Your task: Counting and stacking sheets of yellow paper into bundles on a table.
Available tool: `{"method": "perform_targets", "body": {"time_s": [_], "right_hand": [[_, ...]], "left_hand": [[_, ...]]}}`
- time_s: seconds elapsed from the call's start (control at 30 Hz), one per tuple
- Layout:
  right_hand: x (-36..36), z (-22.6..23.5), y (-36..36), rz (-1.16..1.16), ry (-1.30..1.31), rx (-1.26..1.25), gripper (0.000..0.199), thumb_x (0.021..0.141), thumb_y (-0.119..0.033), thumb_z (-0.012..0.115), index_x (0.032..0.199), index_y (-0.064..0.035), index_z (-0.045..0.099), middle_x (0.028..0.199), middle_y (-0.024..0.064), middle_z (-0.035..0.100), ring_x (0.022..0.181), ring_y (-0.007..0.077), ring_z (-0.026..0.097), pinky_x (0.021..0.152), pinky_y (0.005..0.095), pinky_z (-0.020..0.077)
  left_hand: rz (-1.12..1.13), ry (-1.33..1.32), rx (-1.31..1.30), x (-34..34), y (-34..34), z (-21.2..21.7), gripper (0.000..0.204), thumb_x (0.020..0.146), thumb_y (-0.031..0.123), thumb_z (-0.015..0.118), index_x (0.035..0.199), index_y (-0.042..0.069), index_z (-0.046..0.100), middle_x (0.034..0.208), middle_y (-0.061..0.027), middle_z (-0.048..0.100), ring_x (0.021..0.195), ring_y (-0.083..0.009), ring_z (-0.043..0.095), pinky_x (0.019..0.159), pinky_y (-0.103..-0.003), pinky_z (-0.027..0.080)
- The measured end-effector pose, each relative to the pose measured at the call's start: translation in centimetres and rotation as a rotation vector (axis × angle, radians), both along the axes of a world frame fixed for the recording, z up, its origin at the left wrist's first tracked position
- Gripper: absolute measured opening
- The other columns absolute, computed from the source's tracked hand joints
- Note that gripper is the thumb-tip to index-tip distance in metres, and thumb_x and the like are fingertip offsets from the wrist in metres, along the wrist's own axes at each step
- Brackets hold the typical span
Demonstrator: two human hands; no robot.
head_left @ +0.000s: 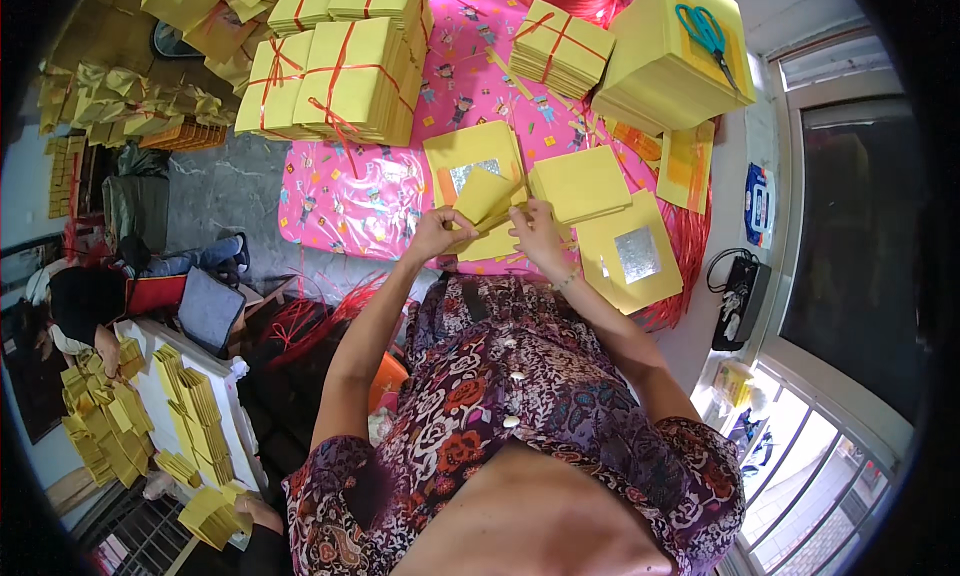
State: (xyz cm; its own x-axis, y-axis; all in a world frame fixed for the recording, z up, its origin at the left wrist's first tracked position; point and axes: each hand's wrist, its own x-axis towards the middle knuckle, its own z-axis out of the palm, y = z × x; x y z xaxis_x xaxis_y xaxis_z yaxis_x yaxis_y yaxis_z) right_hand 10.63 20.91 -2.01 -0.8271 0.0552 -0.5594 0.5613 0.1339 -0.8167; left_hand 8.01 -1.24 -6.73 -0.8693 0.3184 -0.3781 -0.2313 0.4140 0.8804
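Between my hands is a partly folded sheet of yellow paper (487,196), its upper part rising to a loose point. My left hand (440,233) pinches the sheet's lower left edge, fingers closed. My right hand (540,238) is closed on the right edge, fingertips pressed on the paper. Behind the sheet lies a yellow paper with a silver foil square (470,172), partly covered by the fold. A stack of plain yellow paper (580,184) sits just right of my right hand. Below it, at the table's front edge, lies another pile with a silver foil square (636,254).
The table has a pink patterned cover (350,206). Bundles tied with red ribbon (345,81) stand at the back left, a smaller tied bundle (562,46) at the back. Teal-handled scissors (705,36) rest on a tall yellow block (660,71). At left, another person (90,306) handles yellow papers.
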Motion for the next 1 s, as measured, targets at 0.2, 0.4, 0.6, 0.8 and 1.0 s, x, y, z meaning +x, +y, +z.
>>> {"method": "perform_targets", "body": {"time_s": [0.2, 0.4, 0.6, 0.8, 1.0], "right_hand": [[-0.4, 0.8, 1.1, 0.198, 0.4, 0.544, 0.037, 0.086, -0.022, 0.064, 0.112, 0.0006, 0.052, 0.095, 0.0153, 0.062, 0.072, 0.0287, 0.064, 0.062, 0.0374, 0.05], [-0.7, 2.1, 2.2, 0.266, 0.652, 0.668, 0.025, 0.085, -0.014, 0.064, 0.106, -0.002, 0.063, 0.083, 0.0131, 0.062, 0.069, 0.0281, 0.062, 0.063, 0.0364, 0.0496], [-0.1, 2.8, 1.9, 0.261, 0.619, 0.642, 0.021, 0.086, -0.015, 0.064, 0.103, -0.0029, 0.066, 0.089, 0.0134, 0.064, 0.072, 0.0291, 0.063, 0.064, 0.037, 0.0499], [0.1, 2.8, 1.8, 0.259, 0.598, 0.65, 0.022, 0.087, -0.017, 0.063, 0.103, -0.0037, 0.067, 0.091, 0.014, 0.065, 0.078, 0.0311, 0.064, 0.068, 0.0383, 0.0504], [0.3, 3.2, 1.7, 0.275, 0.585, 0.641, 0.02, 0.088, -0.017, 0.061, 0.103, -0.005, 0.066, 0.094, 0.0143, 0.065, 0.085, 0.0326, 0.063, 0.073, 0.0393, 0.0504]], "left_hand": [[-0.02, 0.069, -0.019, 0.2, 0.0, 0.1, 0.017, 0.071, 0.021, 0.084, 0.078, 0.009, 0.073, 0.07, 0.0047, 0.054, 0.057, -0.005, 0.04, 0.051, -0.023, 0.032], [-0.01, 0.05, 0.025, 0.1, 0.1, 0.2, 0.017, 0.071, 0.021, 0.084, 0.078, 0.009, 0.074, 0.07, 0.0047, 0.053, 0.057, -0.0045, 0.039, 0.051, -0.023, 0.031], [-0.002, 0.04, 0.009, 0.1, 0.1, 0.1, 0.017, 0.071, 0.021, 0.083, 0.078, 0.009, 0.074, 0.068, 0.0055, 0.051, 0.056, -0.0042, 0.036, 0.05, -0.023, 0.029], [0.016, 0.032, -0.001, 0.2, 0.1, -0.1, 0.016, 0.071, 0.021, 0.083, 0.077, 0.01, 0.074, 0.068, 0.0057, 0.051, 0.057, -0.004, 0.037, 0.05, -0.022, 0.03], [-0.006, 0.054, -0.009, 0.1, 0.0, 0.1, 0.016, 0.072, 0.02, 0.082, 0.078, 0.009, 0.073, 0.069, 0.0054, 0.053, 0.057, -0.0037, 0.038, 0.051, -0.023, 0.031]]}}
